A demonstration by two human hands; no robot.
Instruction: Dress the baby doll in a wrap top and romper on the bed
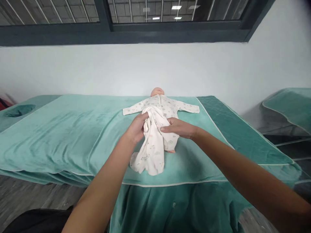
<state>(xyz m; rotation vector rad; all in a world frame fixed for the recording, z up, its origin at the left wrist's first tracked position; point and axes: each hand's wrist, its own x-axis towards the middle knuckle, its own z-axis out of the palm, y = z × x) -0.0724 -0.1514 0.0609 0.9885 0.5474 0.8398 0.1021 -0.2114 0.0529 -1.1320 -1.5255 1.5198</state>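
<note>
From my remote post I count two hands, one left point(138, 127) and one right point(179, 128), above one bed point(65, 129). Near its back edge lies one doll point(157, 92), with one head and one foot visible. I count one printed top point(171, 105) with two sleeves, and one bunched printed cloth point(154, 153) towards the front edge; whether that is a separate piece I cannot tell. By the left edge I see one hole point(19, 110); past the right edge, one other teal cover point(291, 105).
</note>
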